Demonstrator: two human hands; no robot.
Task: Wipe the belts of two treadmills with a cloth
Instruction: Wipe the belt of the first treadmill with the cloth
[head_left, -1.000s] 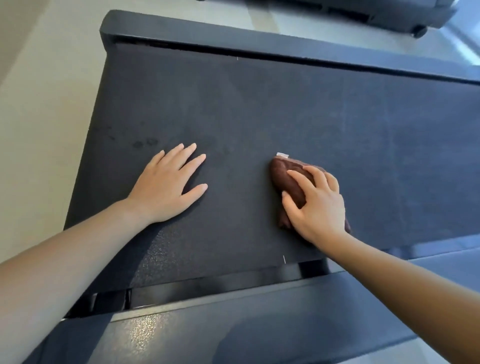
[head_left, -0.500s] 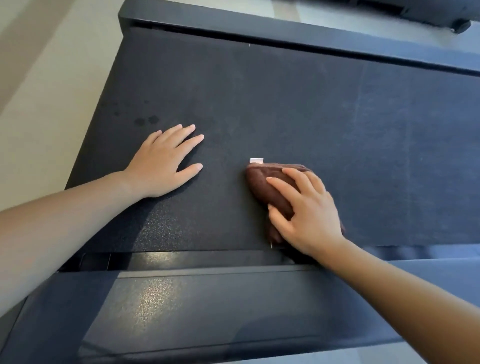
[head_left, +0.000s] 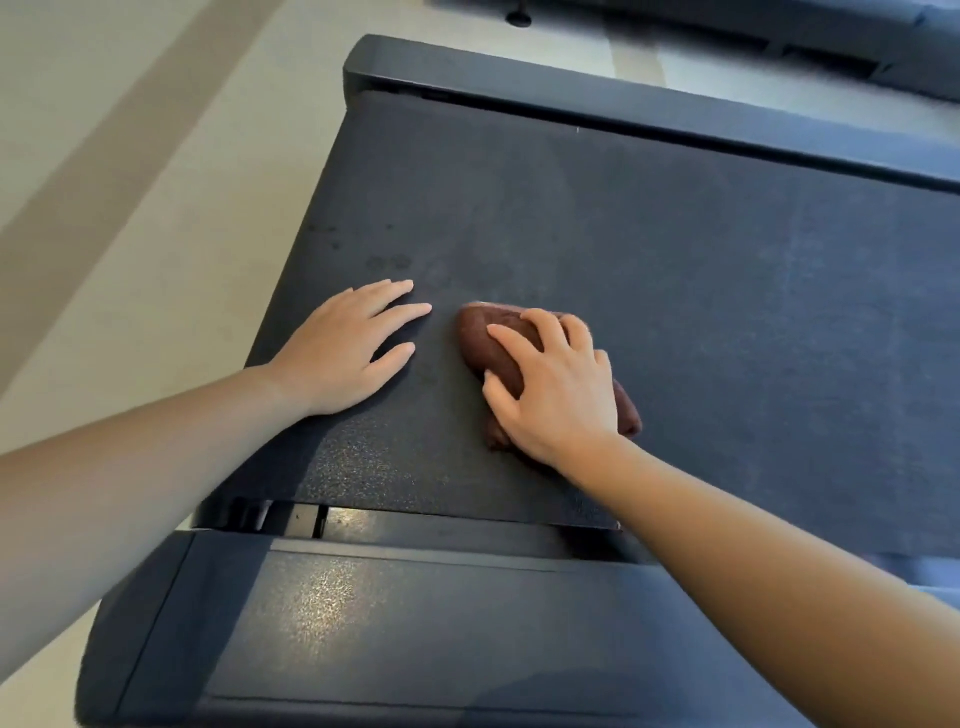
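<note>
A dark textured treadmill belt (head_left: 701, 291) fills most of the view. On it lies a bunched brown cloth (head_left: 485, 338). My right hand (head_left: 553, 384) presses down on the cloth with its fingers spread over it, covering most of it. A short gap to the left, my left hand (head_left: 345, 348) rests flat on the belt near its left end, fingers apart, holding nothing. A few small dark spots (head_left: 387, 261) mark the belt just beyond my left hand.
The near side rail (head_left: 415, 623) of the treadmill runs across the bottom, the far rail (head_left: 623, 104) along the top. Pale floor (head_left: 130, 208) lies to the left. Part of a second machine (head_left: 831, 36) shows at the top right.
My right hand has slid the cloth leftwards along the belt, closer to my left hand. The left hand has stayed planted. The view has shifted, so the belt's left end sits further right.
</note>
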